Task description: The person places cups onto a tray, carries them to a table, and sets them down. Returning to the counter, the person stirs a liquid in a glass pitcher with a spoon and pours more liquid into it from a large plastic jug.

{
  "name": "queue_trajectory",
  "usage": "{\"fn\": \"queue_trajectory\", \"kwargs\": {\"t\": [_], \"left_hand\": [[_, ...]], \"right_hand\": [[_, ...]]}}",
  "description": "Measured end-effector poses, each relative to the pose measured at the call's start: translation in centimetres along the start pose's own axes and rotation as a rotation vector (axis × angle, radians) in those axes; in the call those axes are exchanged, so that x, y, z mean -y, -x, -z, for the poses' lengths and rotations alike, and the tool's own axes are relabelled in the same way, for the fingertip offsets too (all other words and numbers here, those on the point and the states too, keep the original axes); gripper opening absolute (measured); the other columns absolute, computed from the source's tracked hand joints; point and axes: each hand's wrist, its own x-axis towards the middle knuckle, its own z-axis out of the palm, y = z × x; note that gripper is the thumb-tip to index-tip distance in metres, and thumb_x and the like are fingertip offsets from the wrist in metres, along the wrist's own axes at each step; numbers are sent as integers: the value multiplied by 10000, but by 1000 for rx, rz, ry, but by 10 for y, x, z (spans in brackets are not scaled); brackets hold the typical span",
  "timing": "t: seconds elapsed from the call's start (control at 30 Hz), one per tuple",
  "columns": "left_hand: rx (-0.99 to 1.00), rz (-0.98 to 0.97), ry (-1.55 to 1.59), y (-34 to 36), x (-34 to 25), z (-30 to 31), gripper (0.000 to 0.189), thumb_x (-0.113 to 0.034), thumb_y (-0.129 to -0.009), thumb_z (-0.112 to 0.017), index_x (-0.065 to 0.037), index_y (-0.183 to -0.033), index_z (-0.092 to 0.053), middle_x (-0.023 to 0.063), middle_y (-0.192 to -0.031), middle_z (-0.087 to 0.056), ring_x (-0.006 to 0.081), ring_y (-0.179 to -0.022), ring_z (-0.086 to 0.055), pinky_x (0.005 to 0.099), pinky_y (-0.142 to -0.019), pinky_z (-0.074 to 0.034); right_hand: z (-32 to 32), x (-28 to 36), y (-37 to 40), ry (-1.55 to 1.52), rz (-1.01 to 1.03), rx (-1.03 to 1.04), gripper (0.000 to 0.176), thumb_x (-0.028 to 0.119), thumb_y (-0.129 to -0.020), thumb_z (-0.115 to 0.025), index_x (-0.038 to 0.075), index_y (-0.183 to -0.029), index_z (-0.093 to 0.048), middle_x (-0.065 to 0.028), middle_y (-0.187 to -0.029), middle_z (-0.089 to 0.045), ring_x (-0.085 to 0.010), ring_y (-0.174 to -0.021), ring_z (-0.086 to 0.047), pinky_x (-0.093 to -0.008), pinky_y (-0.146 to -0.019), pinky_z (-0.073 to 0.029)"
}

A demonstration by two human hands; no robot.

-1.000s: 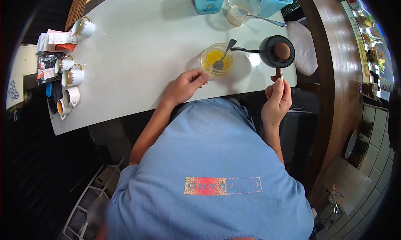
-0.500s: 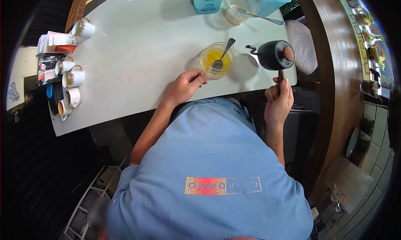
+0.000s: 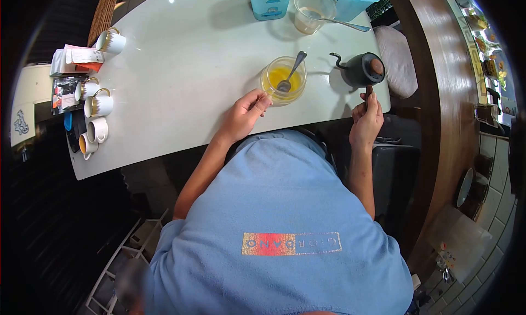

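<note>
My left hand (image 3: 247, 113) is closed at the near-left side of a clear glass cup (image 3: 269, 91), pinching its handle. Yellow liquid (image 3: 278, 74) fills the lower part of the cup, and a metal spoon (image 3: 299, 60) leans in it with its handle over the far rim. At the table's right end, my right hand (image 3: 367, 117) grips the handle of a black gooseneck kettle (image 3: 355, 71). A round brown knob tops its lid, and its thin curved spout (image 3: 336, 59) points left toward the cup. The kettle is upright, low over the tabletop.
Toward the back of the white table (image 3: 186, 79) stand a plastic cup (image 3: 308, 23) with a spoon (image 3: 345, 24) across it, and two light-blue containers (image 3: 270, 3). Several mugs (image 3: 99, 104) and packets (image 3: 83, 56) line the left edge. A grey cushion (image 3: 395, 60) lies beyond the right end.
My right hand has lowered the kettle toward the table, and its spout has shifted slightly right, farther from the cup. My left hand still holds the cup.
</note>
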Motion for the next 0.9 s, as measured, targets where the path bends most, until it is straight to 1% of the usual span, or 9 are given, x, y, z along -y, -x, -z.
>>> {"fn": "queue_trajectory", "kwargs": {"t": [0.07,0.1,0.17,0.37,0.67,0.73,0.83,0.87,0.9], "left_hand": [[-5,-5,18,0,1,0,243,-281,-968,-476,-60,-917,-563,-32,-795,-516,58,-733,-474,206,-681,-387],[0,-6,21,1,1,0,243,-282,-969,-472,-64,-906,-560,-33,-793,-514,57,-733,-476,205,-680,-385],[5,-8,23,0,2,0,244,-283,-971,-469,-68,-895,-557,-35,-790,-513,56,-733,-477,203,-679,-384],[-3,7,-18,1,-1,-1,280,-304,-976,-443,-70,-860,-544,-26,-766,-510,58,-724,-478,210,-666,-380],[-25,11,2,0,2,1,279,-296,-977,-433,-69,-851,-534,-9,-742,-518,68,-716,-479,220,-669,-385],[-85,0,38,-1,5,2,274,-283,-964,-471,-59,-815,-524,-35,-694,-450,44,-646,-413,201,-589,-355],[-107,3,36,-2,4,4,268,-280,-959,-481,-62,-810,-526,-44,-672,-436,35,-628,-393,198,-566,-337],[-105,5,38,-2,4,6,268,-280,-959,-481,-62,-810,-526,-44,-672,-436,35,-628,-393,198,-566,-337],[-84,25,24,-2,5,10,248,-261,-964,-463,-61,-832,-528,-26,-703,-473,51,-672,-433,209,-629,-365]], "right_hand": [[-9,2,1,-3,27,-60,314,279,-964,-471,-11,-876,-554,69,-531,-278,-39,-467,-236,-222,-446,-200],[-9,2,0,-3,26,-61,314,279,-964,-471,-11,-876,-554,69,-531,-278,-39,-467,-236,-222,-446,-200],[-6,-1,-2,29,19,-22,360,306,-951,-483,-47,-961,-553,54,-567,-323,-39,-492,-281,-218,-458,-218],[-3,-6,-7,35,-21,-5,361,322,-946,-483,-30,-893,-546,53,-561,-310,-44,-491,-271,-224,-462,-208],[-1,-9,-12,75,-24,7,373,334,-950,-469,-27,-910,-555,55,-567,-322,-41,-495,-278,-221,-466,-207],[0,-9,-13,100,-27,21,376,337,-952,-465,-26,-923,-560,55,-568,-328,-41,-495,-283,-219,-466,-211],[-1,-4,-12,160,-45,47,389,345,-957,-456,-28,-952,-566,53,-576,-341,-41,-501,-292,-216,-467,-217],[-2,-3,-11,197,-63,58,397,349,-960,-450,-30,-967,-568,53,-581,-348,-41,-505,-296,-215,-468,-220],[0,-3,-11,199,-64,57,397,349,-960,-450,-30,-967,-568,53,-581,-348,-41,-505,-296,-215,-468,-220]]}}
